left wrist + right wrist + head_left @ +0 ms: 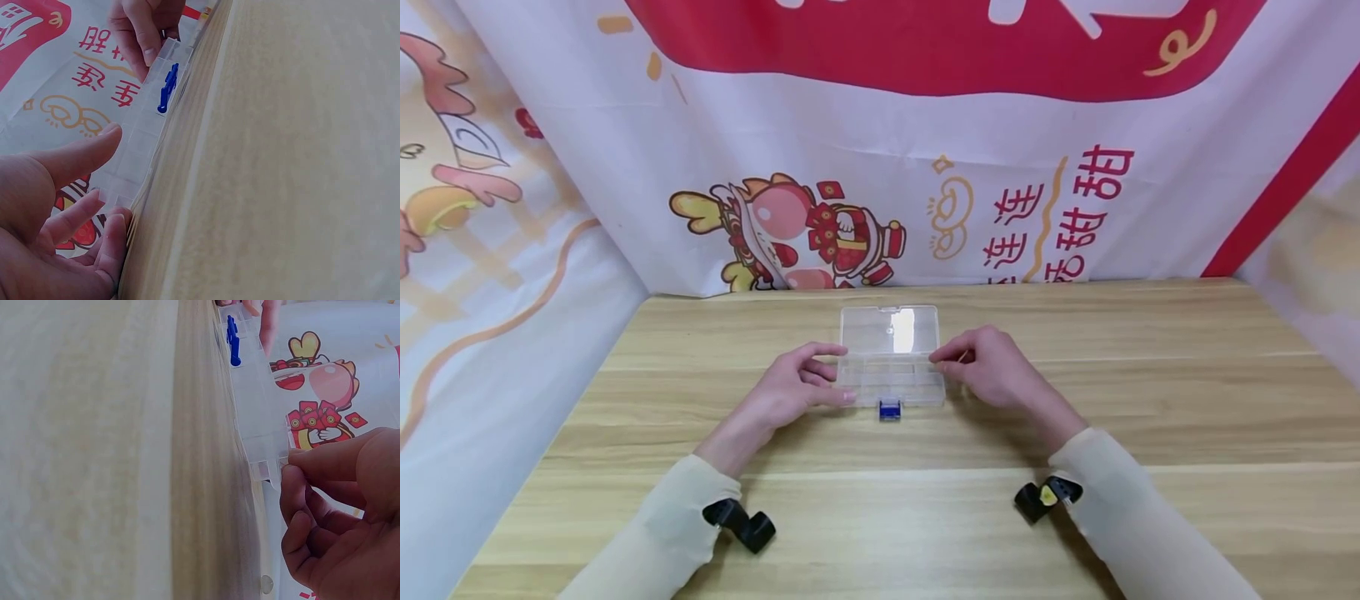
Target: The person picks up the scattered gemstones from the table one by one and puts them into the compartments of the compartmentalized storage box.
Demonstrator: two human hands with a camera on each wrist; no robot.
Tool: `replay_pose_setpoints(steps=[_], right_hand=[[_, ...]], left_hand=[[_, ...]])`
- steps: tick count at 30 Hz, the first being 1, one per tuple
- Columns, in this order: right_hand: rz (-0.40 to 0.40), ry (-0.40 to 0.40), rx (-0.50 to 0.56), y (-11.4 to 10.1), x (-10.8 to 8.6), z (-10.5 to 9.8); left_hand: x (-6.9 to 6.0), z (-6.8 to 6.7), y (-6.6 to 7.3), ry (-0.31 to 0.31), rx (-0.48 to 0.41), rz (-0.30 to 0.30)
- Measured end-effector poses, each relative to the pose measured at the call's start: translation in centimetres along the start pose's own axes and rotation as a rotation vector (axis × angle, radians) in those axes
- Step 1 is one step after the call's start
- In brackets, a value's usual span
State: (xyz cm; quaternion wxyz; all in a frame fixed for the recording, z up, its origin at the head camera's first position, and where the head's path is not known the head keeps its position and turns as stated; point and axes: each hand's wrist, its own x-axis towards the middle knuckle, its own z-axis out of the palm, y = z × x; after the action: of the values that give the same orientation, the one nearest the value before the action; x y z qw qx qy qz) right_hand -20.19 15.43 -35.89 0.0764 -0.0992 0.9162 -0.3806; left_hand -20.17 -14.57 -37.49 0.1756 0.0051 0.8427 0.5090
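Observation:
A clear plastic compartment box (891, 392) lies on the wooden table, its transparent lid (872, 329) raised at the back and a blue latch (890, 410) at the front. In the left wrist view the latch (167, 89) shows blue on the box's front side. The left hand (797, 383) is at the box's left end, thumb at the front corner and fingers toward the back, loosely spread. At the right end, the right hand (988, 367) pinches the edge near the lid's hinge between thumb and forefinger; its other fingers are curled, as the right wrist view shows this hand (344, 506).
The wooden table (895, 517) reaches back to a white cloth (880, 125) printed with red and cartoon figures. More printed cloth (497, 250) hangs along the left side. Each sleeve has a black camera mount (741, 523) at the wrist.

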Motion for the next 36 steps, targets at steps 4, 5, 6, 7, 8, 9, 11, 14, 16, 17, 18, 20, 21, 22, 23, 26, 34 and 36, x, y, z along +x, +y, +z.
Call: replay_pose_setpoints(steps=[4,5,6,7,8,9,11,14,16,17,18,20,21,22,23,26,34,36], right_hand=[[0.026,-0.01,0.007,-0.15,0.06,-0.05],[0.035,-0.014,0.01,-0.19,0.05,-0.05],[0.04,-0.016,0.01,-0.24,0.05,-0.06],[0.046,-0.018,0.009,-0.27,0.01,-0.03],[0.05,-0.018,0.006,-0.3,-0.03,0.01],[0.054,-0.017,0.003,-0.31,-0.06,0.04],[0.051,-0.012,-0.012,-0.29,-0.08,0.04],[0.05,-0.005,-0.027,-0.23,-0.02,0.02],[0.048,-0.007,-0.025,-0.2,0.0,0.0],[0.051,-0.007,-0.021,-0.2,0.02,0.02],[0.05,-0.008,-0.019,-0.2,-0.01,0.04],[0.053,-0.009,-0.015,-0.21,-0.07,0.07],[0.055,-0.011,-0.012,-0.22,-0.08,0.08],[0.055,-0.011,-0.014,-0.24,-0.13,0.09],[0.058,-0.008,-0.015,-0.25,-0.16,0.1],[0.051,-0.011,-0.02,-0.24,-0.25,0.04],[0.051,-0.012,-0.018,-0.35,-0.16,0.13],[0.049,-0.013,-0.02,-0.36,-0.12,0.19]], left_hand=[[0.01,-0.05,0.13,0.002,0.003,0.0],[0.0,-0.07,0.15,0.003,0.005,-0.002],[0.01,-0.08,0.18,0.003,0.005,-0.004],[0.0,-0.06,0.17,0.003,0.004,-0.006],[0.0,-0.05,0.16,0.002,0.003,-0.008],[0.0,-0.02,0.17,0.002,0.002,-0.01],[0.03,0.01,0.25,0.0,-0.004,-0.006],[0.09,0.06,0.34,-0.004,-0.007,0.004],[0.07,0.06,0.34,-0.004,-0.007,0.004],[0.03,0.06,0.34,-0.003,-0.007,0.003],[0.02,0.04,0.3,-0.003,-0.005,0.0],[-0.04,0.01,0.28,-0.001,-0.003,-0.01],[-0.05,0.01,0.28,0.0,-0.003,-0.014],[-0.06,0.01,0.28,0.0,-0.003,-0.014],[-0.05,0.01,0.29,0.0,-0.006,-0.014],[0.01,0.04,0.33,-0.003,-0.014,-0.009],[-0.1,0.03,0.24,0.002,-0.012,-0.004],[-0.15,0.01,0.18,0.002,-0.007,-0.005]])
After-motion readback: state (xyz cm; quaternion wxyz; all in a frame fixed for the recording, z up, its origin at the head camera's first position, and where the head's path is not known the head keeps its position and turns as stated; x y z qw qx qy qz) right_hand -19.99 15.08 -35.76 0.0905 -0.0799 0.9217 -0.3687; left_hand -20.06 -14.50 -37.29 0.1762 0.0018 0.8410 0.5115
